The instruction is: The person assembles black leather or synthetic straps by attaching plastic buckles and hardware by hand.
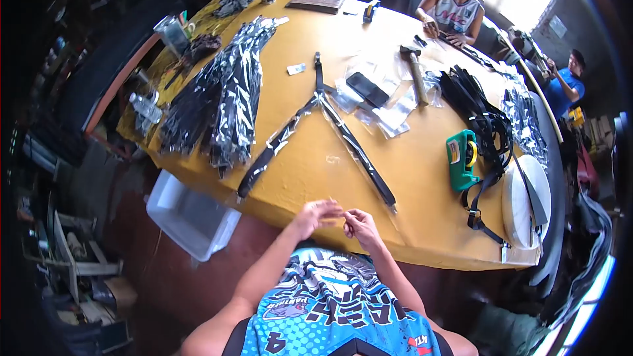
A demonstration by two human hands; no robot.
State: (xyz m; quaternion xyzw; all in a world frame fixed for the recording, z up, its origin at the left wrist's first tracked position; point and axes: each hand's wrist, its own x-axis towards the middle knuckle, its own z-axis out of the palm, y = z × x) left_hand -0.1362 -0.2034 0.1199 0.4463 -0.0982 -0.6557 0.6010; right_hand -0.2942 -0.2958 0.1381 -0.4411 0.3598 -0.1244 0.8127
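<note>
My left hand [318, 217] is just over the table's near edge, its fingers stretched out and slightly smeared. Close beside it, my right hand [360, 225] has its fingers pinched together; anything between them is too small to make out. Ahead of both hands lies a Y-shaped pair of black suspenders [319, 97], its two lower straps spread apart in clear plastic sleeves. The ends of those straps lie left and right of my hands. A small white label [296, 68] rests left of the suspenders' upper end.
Sleeved black straps [234, 92] are piled at left. A phone [367, 89], clear bags [393, 118] and a hammer [417, 76] lie beyond. At right are a green tape dispenser [461, 158], loose black straps [484, 112] and a white roll [521, 204]. A co-worker [455, 10] sits opposite.
</note>
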